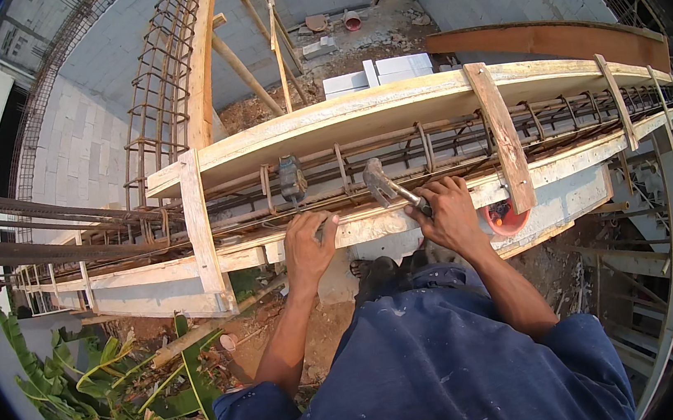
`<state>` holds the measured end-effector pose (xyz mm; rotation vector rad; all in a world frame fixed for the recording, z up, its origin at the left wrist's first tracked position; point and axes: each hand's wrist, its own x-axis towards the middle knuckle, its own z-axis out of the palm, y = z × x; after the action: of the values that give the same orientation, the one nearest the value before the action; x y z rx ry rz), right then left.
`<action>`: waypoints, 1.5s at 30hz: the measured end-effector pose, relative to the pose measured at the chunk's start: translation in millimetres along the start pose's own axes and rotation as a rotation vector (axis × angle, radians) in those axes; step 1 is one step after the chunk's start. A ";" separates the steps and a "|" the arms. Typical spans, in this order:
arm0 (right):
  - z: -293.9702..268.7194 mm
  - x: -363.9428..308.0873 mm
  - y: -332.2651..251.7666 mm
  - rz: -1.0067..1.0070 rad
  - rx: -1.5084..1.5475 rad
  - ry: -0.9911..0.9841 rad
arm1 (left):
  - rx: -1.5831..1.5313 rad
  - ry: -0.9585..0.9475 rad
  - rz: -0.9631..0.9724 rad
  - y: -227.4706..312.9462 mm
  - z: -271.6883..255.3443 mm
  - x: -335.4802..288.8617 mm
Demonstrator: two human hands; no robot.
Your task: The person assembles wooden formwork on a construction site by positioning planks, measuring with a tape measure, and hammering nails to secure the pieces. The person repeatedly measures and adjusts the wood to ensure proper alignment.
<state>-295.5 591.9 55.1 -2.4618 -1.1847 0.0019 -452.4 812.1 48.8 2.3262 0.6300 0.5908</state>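
My right hand [448,212] is closed round the handle of a claw hammer [378,180]. The hammer's head points to the far left, over the trough between two formwork boards. My left hand [308,245] curls over the top edge of the near board [371,223], thumb toward the right; whether something small sits under its fingers cannot be made out. Just beyond it, a worn grey-green block-shaped object [291,177] stands against the steel rebar cage [449,144] inside the trough. The far board [326,121] runs parallel to the near one.
Wooden cross-pieces [499,138] tie the boards together. A red bucket [507,219] stands below, right of my right hand. An upright rebar column [160,81] and timber prop rise at the far left. Pale blocks [403,66] lie beyond; broad-leaved plants [117,401] grow at lower left.
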 end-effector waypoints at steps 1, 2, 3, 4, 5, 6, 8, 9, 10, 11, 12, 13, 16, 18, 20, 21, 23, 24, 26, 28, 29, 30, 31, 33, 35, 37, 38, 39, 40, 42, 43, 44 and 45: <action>-0.2 -0.5 1.0 -0.018 0.048 -0.032 | -0.091 0.044 -0.064 4.3 5.3 5.7; 0.5 -0.7 1.7 -0.008 0.073 -0.054 | 0.025 0.176 -0.079 3.9 1.4 12.1; 0.8 -1.2 4.4 0.030 0.102 -0.031 | 0.071 0.214 -0.142 1.4 -1.0 21.9; 3.0 -1.2 5.8 0.019 0.018 -0.037 | 0.212 0.263 -0.091 -2.8 1.6 37.3; 3.5 -3.0 9.1 0.031 0.015 -0.085 | 0.413 0.205 -0.145 -9.2 6.4 55.2; 5.5 -3.1 11.2 0.017 0.023 -0.114 | 0.413 0.105 -0.198 -15.2 12.6 63.6; 7.3 -5.3 13.4 0.039 0.048 -0.095 | 0.572 -0.056 -0.337 -32.8 29.3 77.6; 8.1 -5.4 12.7 0.041 0.092 -0.123 | 0.712 -0.109 -0.364 -42.6 35.1 81.4; 8.2 -6.0 13.1 0.070 0.106 -0.140 | 0.652 -0.058 -0.371 -51.8 35.6 84.5; 8.0 -6.0 11.9 0.076 0.144 -0.166 | 0.646 -0.026 -0.426 -59.6 33.0 87.0; 5.6 -8.0 12.0 0.081 0.175 -0.153 | 0.592 0.046 -0.438 -64.0 31.8 87.3; 1.7 -10.9 12.6 0.044 0.277 -0.024 | 0.549 0.137 -0.447 -65.1 27.3 88.5; -25.7 -24.7 22.2 -0.012 0.589 0.206 | 0.400 0.432 -0.309 -40.6 16.7 104.9; -54.8 -39.3 36.3 -0.004 0.864 0.055 | 0.249 0.452 -0.179 -2.3 18.5 110.4; -87.3 -52.6 62.9 -0.046 1.020 0.106 | 0.013 0.342 -0.079 52.9 34.2 107.4; -102.5 -56.5 74.5 0.012 1.074 0.109 | -0.236 0.218 -0.137 84.6 47.5 103.5; -127.7 -65.5 95.9 0.083 1.204 0.289 | -0.836 -0.028 -0.152 149.4 92.8 81.0; -137.3 -74.5 109.0 0.165 1.207 0.285 | -0.962 -0.140 -0.098 181.1 121.3 65.3; -151.1 -96.6 131.5 0.296 1.307 0.399 | -1.116 -0.507 -0.179 239.5 157.3 31.0; -159.9 -125.7 147.9 0.436 1.329 0.439 | -1.232 -0.716 -0.376 287.1 194.5 4.1; -163.9 -144.0 156.3 0.507 1.300 0.433 | -1.287 -0.767 -0.482 306.2 207.3 -8.7; -165.7 -160.2 162.0 0.578 1.289 0.453 | -1.257 -0.892 -0.462 320.5 221.5 -13.4; -167.7 -176.4 167.6 0.606 1.314 0.497 | -1.229 -0.986 -0.394 332.7 234.0 -19.2; -167.6 -204.6 172.9 0.647 1.396 0.645 | -1.121 -1.068 -0.456 352.8 259.9 -35.5; -169.0 -235.8 178.2 0.849 1.666 0.734 | -0.901 -1.238 -0.166 367.8 280.2 -47.1; -166.9 -257.0 185.3 0.936 1.842 0.882 | -0.663 -1.239 0.188 385.4 301.2 -59.1; -165.3 -264.2 191.4 0.920 1.883 0.984 | -0.549 -1.159 0.387 397.5 315.9 -64.3; -163.7 -269.9 198.0 0.918 1.917 1.095 | -0.421 -1.100 0.553 409.2 328.2 -67.9; -163.0 -275.0 206.1 0.872 1.949 1.149 | -0.446 -1.063 0.570 420.4 337.3 -70.0; -164.7 -283.9 227.2 0.837 1.968 1.202 | -0.475 -0.998 0.680 443.9 360.9 -69.5; -167.3 -288.1 237.9 0.749 1.985 1.231 | -0.488 -0.976 0.713 454.8 371.6 -69.4; -170.0 -289.5 254.6 0.791 1.939 1.277 | -0.445 -0.962 0.768 466.9 384.4 -66.8; -176.9 -294.6 273.7 0.724 2.042 1.248 | -0.398 -0.903 0.835 478.9 397.4 -62.0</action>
<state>-248.2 155.3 68.4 -0.4835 0.4181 -0.0666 -146.2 268.1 87.3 2.0798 -0.8247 -0.0568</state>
